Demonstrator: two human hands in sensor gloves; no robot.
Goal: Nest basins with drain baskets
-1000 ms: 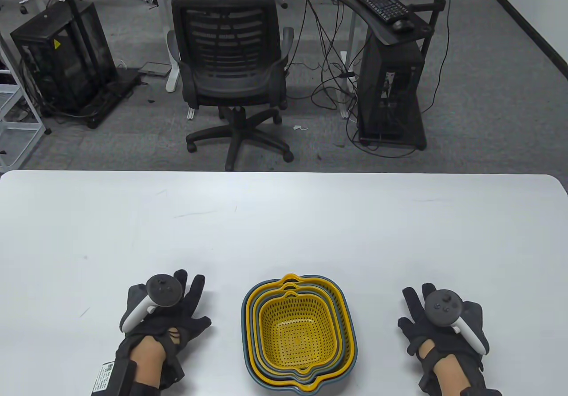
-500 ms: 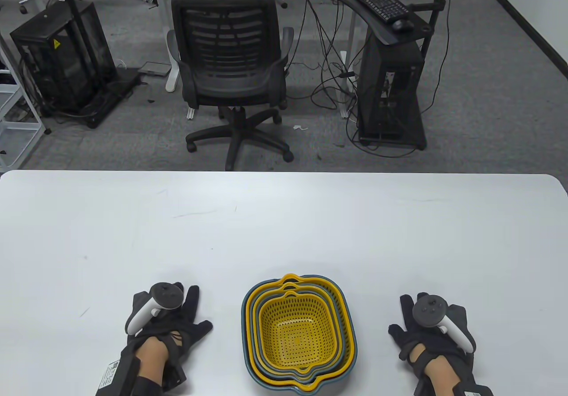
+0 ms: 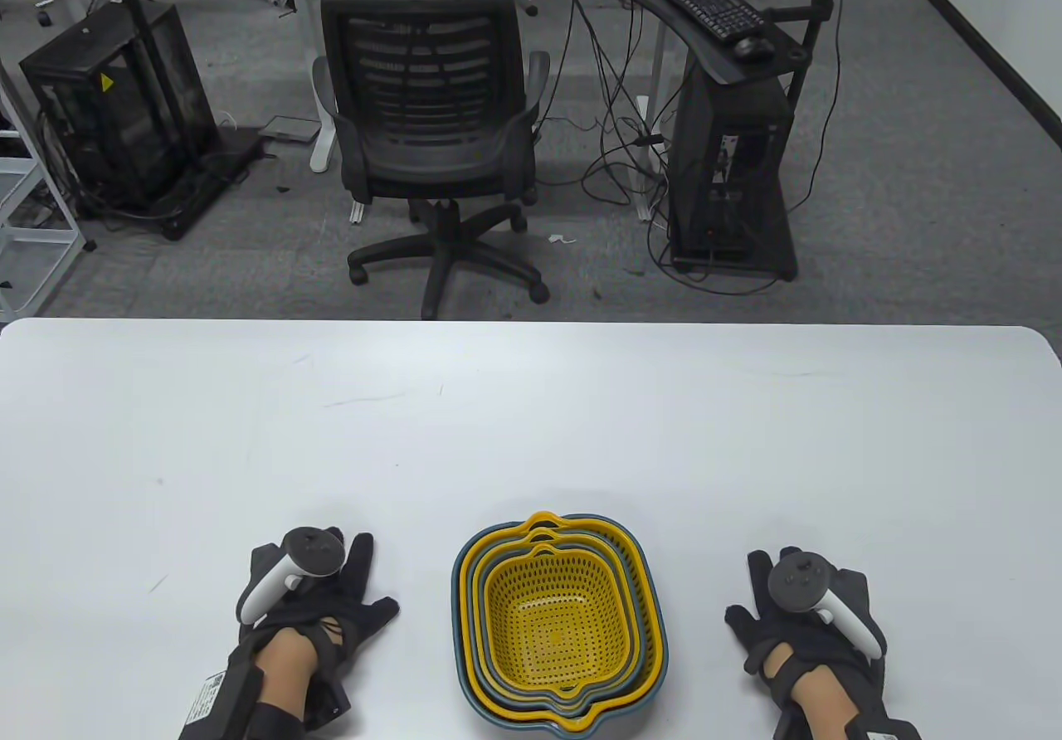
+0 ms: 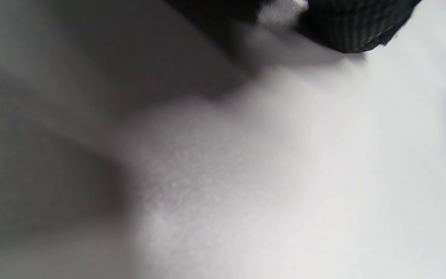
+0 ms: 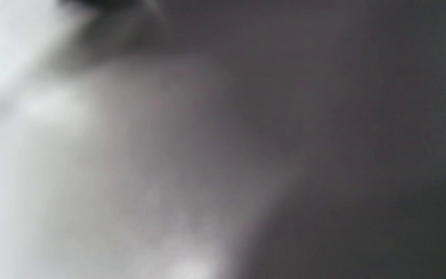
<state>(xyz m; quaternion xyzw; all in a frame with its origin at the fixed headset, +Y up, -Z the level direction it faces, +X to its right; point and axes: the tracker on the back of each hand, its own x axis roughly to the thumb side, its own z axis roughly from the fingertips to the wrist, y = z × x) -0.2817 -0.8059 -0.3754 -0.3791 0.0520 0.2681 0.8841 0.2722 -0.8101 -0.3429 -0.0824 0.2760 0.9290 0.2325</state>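
A nested stack of blue-grey basins (image 3: pixel 660 607) and yellow drain baskets (image 3: pixel 552 615) sits near the table's front edge, between my hands. My left hand (image 3: pixel 344 586) rests flat on the table to the stack's left, fingers spread, holding nothing. My right hand (image 3: pixel 772 599) rests flat to the stack's right, also empty. Neither hand touches the stack. The left wrist view shows only blurred table and a gloved fingertip (image 4: pixel 354 27). The right wrist view is a grey blur.
The white table (image 3: pixel 531 425) stretches wide behind the stack. Beyond its far edge stand a black office chair (image 3: pixel 431 126), a computer stand (image 3: pixel 730 167) and a black rack (image 3: pixel 116 109) on the floor.
Both hands drew back slightly toward me and settled lower on the table during the first half second. Since then they have hardly moved. The stack has not moved.
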